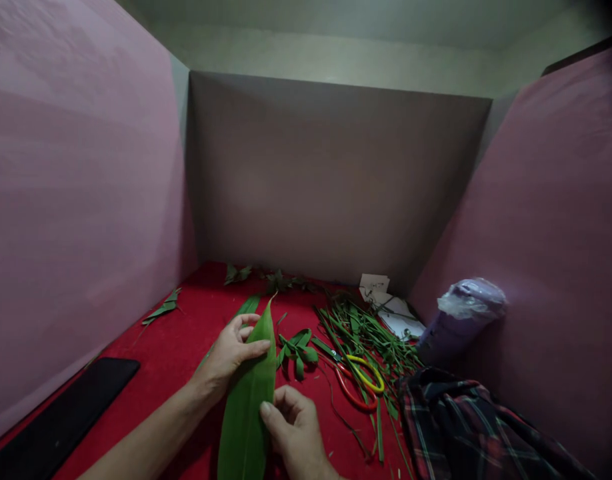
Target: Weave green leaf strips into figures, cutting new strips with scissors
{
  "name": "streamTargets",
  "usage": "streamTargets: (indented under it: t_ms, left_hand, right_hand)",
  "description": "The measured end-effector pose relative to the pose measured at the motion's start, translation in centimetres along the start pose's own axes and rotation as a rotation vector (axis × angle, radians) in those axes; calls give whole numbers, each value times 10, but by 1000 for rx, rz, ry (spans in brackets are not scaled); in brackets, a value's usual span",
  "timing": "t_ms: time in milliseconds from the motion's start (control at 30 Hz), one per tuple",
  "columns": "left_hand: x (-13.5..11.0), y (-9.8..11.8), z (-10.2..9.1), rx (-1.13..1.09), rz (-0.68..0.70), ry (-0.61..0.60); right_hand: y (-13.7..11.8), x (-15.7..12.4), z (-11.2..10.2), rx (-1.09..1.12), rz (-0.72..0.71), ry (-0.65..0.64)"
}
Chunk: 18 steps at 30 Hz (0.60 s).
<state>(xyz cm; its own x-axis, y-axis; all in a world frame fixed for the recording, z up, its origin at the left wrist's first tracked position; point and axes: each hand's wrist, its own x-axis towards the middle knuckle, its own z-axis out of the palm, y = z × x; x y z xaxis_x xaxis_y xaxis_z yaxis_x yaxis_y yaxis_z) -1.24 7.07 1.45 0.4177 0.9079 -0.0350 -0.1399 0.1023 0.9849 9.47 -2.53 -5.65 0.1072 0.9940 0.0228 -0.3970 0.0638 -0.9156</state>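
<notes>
A long green leaf (249,393) lies lengthwise on the red table cover (176,347), its tip pointing away from me. My left hand (229,353) pinches the leaf's upper left edge, thumb on top. My right hand (296,430) grips the leaf's right edge lower down, fingers curled. A small folded leaf piece (297,348) lies just right of the leaf tip. Red and yellow handled scissors (359,380) rest to the right of my hands.
A heap of thin green leaf strips (371,330) lies at the right. White paper (393,307) and a purple wrapped cup (459,320) sit at the back right, plaid cloth (466,420) front right. A black phone (61,420) lies left. Pink partition walls enclose the table.
</notes>
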Motion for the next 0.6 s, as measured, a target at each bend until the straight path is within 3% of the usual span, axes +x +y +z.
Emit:
streamTargets:
  t_ms: [167,267,433,600]
  left_hand:
    - [-10,-7,9,-214,-147,-130]
    - [-13,-11,11,-147,-212,-201]
    - [-11,-16,11,82,-197,-312]
    - [-11,-19,9,206,-196,-229]
  right_hand:
    - [9,9,-12,67,-72,116]
    - [3,14,-17,78,-71,160]
    - [-14,21,-20,40,-117,235]
    - [-20,23,-22,-48,-153,252]
